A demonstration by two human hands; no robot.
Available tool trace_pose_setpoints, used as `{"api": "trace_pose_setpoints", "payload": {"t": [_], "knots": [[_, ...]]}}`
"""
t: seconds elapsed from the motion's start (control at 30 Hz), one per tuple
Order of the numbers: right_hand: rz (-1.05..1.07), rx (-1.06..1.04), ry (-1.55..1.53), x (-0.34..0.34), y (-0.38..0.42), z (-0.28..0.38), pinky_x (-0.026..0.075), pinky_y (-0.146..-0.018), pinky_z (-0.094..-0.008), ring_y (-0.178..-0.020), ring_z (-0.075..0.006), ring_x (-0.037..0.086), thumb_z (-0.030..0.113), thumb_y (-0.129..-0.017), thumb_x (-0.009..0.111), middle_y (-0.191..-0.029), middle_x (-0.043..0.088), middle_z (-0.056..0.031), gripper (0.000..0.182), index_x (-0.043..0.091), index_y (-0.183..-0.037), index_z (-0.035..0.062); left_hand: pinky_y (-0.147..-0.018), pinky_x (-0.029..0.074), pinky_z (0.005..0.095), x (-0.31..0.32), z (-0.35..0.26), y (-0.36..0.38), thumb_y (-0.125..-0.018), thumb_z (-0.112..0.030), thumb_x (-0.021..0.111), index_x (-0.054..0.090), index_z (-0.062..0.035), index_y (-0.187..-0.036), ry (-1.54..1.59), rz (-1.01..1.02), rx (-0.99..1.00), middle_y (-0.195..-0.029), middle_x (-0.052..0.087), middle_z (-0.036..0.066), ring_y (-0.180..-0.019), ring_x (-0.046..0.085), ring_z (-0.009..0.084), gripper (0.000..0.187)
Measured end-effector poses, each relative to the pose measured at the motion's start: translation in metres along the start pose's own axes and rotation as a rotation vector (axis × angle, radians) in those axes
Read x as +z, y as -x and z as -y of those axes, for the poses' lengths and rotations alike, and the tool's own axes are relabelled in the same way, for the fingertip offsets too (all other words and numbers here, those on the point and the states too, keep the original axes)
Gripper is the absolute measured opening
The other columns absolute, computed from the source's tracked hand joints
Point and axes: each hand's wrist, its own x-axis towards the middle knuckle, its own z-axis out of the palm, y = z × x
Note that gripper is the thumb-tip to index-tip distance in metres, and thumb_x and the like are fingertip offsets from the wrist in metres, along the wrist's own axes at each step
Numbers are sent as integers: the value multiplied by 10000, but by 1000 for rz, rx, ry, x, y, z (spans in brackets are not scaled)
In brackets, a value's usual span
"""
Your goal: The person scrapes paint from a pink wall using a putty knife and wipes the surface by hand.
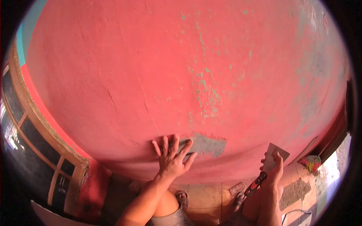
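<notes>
Head view, scraper [281,149] in right hand [274,171], handle [255,183] markings unreadable

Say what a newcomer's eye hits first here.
The red wall fills most of the view, with a bare grey patch low in its middle. The left hand lies, fingers spread, over that patch's left end. At lower right, the right hand grips a flat-bladed scraper.

The left hand [173,162] lies spread against the red wall [113,75] while the right hand [274,174] grips a scraper [281,150].
</notes>
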Motion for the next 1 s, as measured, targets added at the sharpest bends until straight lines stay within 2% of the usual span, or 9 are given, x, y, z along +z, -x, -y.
{"api": "trace_pose_setpoints", "payload": {"t": [0.07, 0.17, 0.3, 0.7, 1.0], "knots": [[29, -17, -2, 2, 1, -1, 487, -548, -302, -747, -202, 652, 397, -902, 599, -964, 674, -102, 432, 594, -1144, 39, -1122, -59, 722, 0, -2, -1, -893, -462, 664, 459, -217, -1492, -5, -9, -16, -1645, 139, 187, -1513, -5, 456, 679], [56, -12, -15, 4, 2, -3, 497, -548, -312, -749, -217, 663, 383, -911, 598, -968, 675, -118, 424, 588, -1140, 26, -1128, -52, 718, 4, -6, -1, -900, -476, 649, 506, -298, -1460, 46, -40, -78, -1637, 207, 155, -1522, 29, 424, 605], [59, -7, -16, 4, 1, -5, 500, -551, -310, -752, -219, 665, 383, -924, 590, -966, 671, -123, 422, 588, -1138, 18, -1121, -53, 725, 0, -6, -3, -898, -443, 658, 455, -205, -1495, 22, -9, -44, -1649, 109, 199, -1512, -21, 459, 674], [53, -17, 1, 5, 2, -4, 496, -566, -308, -762, -213, 658, 397, -923, 600, -967, 672, -121, 443, 595, -1138, 10, -1106, -63, 739, 2, -9, -2, -889, -426, 673, 395, -189, -1527, 50, -7, -47, -1641, 89, 234, -1500, -40, 493, 735], [37, -28, 5, 6, 3, -5, 497, -575, -315, -768, -212, 658, 401, -921, 606, -978, 674, -124, 450, 587, -1153, 16, -1103, -68, 740, 1, -11, -3, -887, -452, 671, 413, -187, -1517, 58, 7, -59, -1638, 93, 240, -1492, -52, 510, 730]]}}
